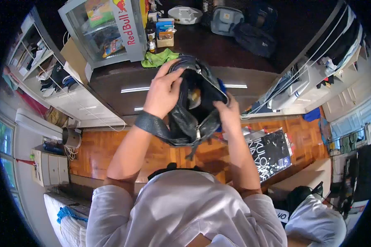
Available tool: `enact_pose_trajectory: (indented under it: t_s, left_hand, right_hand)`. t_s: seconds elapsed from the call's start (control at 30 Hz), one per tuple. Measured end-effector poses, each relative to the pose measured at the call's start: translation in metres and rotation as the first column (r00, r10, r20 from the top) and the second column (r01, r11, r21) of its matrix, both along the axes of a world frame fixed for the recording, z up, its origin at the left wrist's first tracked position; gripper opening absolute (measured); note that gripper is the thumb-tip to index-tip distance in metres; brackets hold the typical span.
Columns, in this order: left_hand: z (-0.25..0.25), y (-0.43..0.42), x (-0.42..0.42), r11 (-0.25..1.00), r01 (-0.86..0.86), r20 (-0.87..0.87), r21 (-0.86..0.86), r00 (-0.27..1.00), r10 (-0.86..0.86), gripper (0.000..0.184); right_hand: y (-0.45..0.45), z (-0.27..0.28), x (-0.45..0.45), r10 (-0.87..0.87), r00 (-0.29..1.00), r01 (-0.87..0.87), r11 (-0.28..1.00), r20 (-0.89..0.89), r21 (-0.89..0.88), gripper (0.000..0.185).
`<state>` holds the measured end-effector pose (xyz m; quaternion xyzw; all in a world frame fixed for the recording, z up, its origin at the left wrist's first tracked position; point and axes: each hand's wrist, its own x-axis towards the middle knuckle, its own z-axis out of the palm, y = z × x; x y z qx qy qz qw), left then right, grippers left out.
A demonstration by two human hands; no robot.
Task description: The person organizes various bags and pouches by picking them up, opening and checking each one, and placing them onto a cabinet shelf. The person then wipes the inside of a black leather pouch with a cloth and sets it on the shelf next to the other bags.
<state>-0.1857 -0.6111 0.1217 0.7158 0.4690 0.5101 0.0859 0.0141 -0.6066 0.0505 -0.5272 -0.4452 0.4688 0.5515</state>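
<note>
A black leather bag [183, 121] is held up in front of me with its zipped mouth spread wide. My left hand [164, 91] grips the bag's left rim, fingers curled over the edge, and a wide strap hangs around that wrist. On the opposite side my right hand [228, 113] pinches the right rim, thumb inside the opening. Down in the dark interior lies a small yellowish-white item [194, 99], too unclear to name. Just behind the bag, a green cloth [158, 58] rests on the dark cabinet top.
A Red Bull mini fridge [111, 31] stands on the dark cabinet [210, 47] beside bottles and small boxes. Further right are a grey Carhartt bag [226, 20] and a dark pouch [255, 40]. Open wardrobe shelves flank both sides. A black printed package [270, 154] lies on the wooden floor.
</note>
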Motion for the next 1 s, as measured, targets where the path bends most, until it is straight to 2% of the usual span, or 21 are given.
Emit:
enact_pose_trajectory:
  t_s: [0.07, 0.1, 0.2, 0.23, 0.33, 0.4, 0.43, 0.47, 0.5, 0.53, 0.6, 0.63, 0.67, 0.73, 0.77, 0.87, 0.9, 1.0]
  left_hand:
    - [-0.006, -0.003, -0.01, 0.998, 0.04, -0.062, -0.039, 0.997, -0.042, 0.035]
    - [-0.007, -0.005, -0.008, 0.999, 0.032, -0.076, -0.039, 0.997, -0.035, 0.038]
    - [-0.008, -0.009, -0.001, 0.998, 0.054, -0.108, -0.036, 0.992, -0.057, 0.048]
    - [-0.009, -0.008, 0.0, 0.996, 0.081, -0.111, -0.029, 0.99, -0.084, 0.051]
    - [-0.003, -0.007, 0.002, 0.983, 0.18, -0.082, -0.039, 0.98, -0.183, 0.057]
    - [0.007, -0.007, 0.005, 0.969, 0.241, -0.075, -0.043, 0.967, -0.244, 0.059]
    - [0.012, -0.006, 0.009, 0.963, 0.267, -0.084, -0.038, 0.959, -0.27, 0.06]
    - [0.017, -0.007, 0.013, 0.956, 0.291, -0.093, -0.033, 0.952, -0.293, 0.06]
    - [0.023, -0.007, 0.016, 0.956, 0.293, -0.103, 0.004, 0.951, -0.291, 0.056]
    - [0.026, -0.005, 0.014, 0.949, 0.316, -0.162, 0.004, 0.936, -0.311, 0.055]
    - [0.031, 0.0, 0.008, 0.933, 0.361, -0.277, 0.011, 0.897, -0.344, 0.052]
    - [0.031, -0.002, 0.007, 0.929, 0.359, -0.236, -0.095, 0.898, -0.371, 0.049]
    - [0.027, -0.002, 0.003, 0.936, 0.331, -0.27, -0.12, 0.896, -0.351, 0.049]
    - [0.018, 0.001, -0.005, 0.944, 0.282, -0.343, -0.172, 0.881, -0.326, 0.049]
    - [0.015, 0.0, -0.006, 0.942, 0.277, -0.343, -0.188, 0.881, -0.327, 0.05]
    - [0.013, -0.003, -0.006, 0.921, 0.34, -0.276, -0.193, 0.881, -0.383, 0.051]
    - [0.014, -0.003, -0.006, 0.914, 0.36, -0.27, -0.186, 0.876, -0.4, 0.052]
    - [0.02, -0.001, -0.003, 0.9, 0.4, -0.247, -0.175, 0.866, -0.434, 0.051]
  right_hand:
    - [-0.006, 0.019, 0.012, 0.023, 1.0, -0.025, 0.99, 0.013, 0.136, 0.053]
    - [-0.003, 0.015, 0.018, -0.018, 0.996, 0.002, 0.985, 0.088, 0.174, 0.052]
    - [-0.009, 0.021, 0.022, 0.034, 0.993, -0.052, 0.986, 0.115, 0.156, 0.051]
    - [-0.012, 0.026, 0.026, 0.096, 0.977, -0.137, 0.967, 0.191, 0.213, 0.048]
    - [-0.019, 0.042, 0.04, 0.213, 0.977, -0.204, 0.938, -0.005, 0.279, 0.046]
    - [-0.028, 0.056, 0.037, 0.169, 0.952, -0.095, 0.956, -0.256, 0.279, 0.056]
    - [-0.027, 0.05, 0.029, 0.066, 0.998, -0.069, 0.943, 0.021, 0.324, 0.061]
    - [-0.025, 0.039, 0.016, -0.054, 0.955, -0.061, 0.925, 0.291, 0.374, 0.067]
    - [-0.018, 0.017, -0.001, -0.268, 0.79, -0.13, 0.806, 0.551, 0.578, 0.074]
    - [-0.012, 0.009, -0.016, -0.292, 0.837, -0.028, 0.823, 0.464, 0.568, 0.052]
    - [-0.002, -0.007, 0.003, 0.012, 0.938, -0.09, 0.973, 0.348, 0.212, 0.042]
    - [-0.003, -0.006, 0.014, -0.005, 0.959, -0.055, 0.978, 0.282, 0.203, 0.034]
    - [0.001, -0.008, 0.024, -0.038, 0.954, -0.037, 0.969, 0.297, 0.242, 0.028]
    - [-0.004, 0.005, 0.035, -0.041, 0.976, 0.002, 0.983, 0.212, 0.182, 0.032]
    - [-0.001, 0.002, 0.042, -0.043, 0.956, -0.023, 0.975, 0.29, 0.222, 0.027]
    - [-0.012, 0.0, 0.055, 0.118, 0.903, -0.135, 0.991, 0.413, 0.013, 0.026]
    - [-0.019, 0.002, 0.057, 0.151, 0.911, -0.17, 0.985, 0.385, 0.016, 0.033]
    - [-0.037, 0.016, 0.048, -0.143, 0.973, 0.07, 0.931, 0.182, 0.359, 0.033]
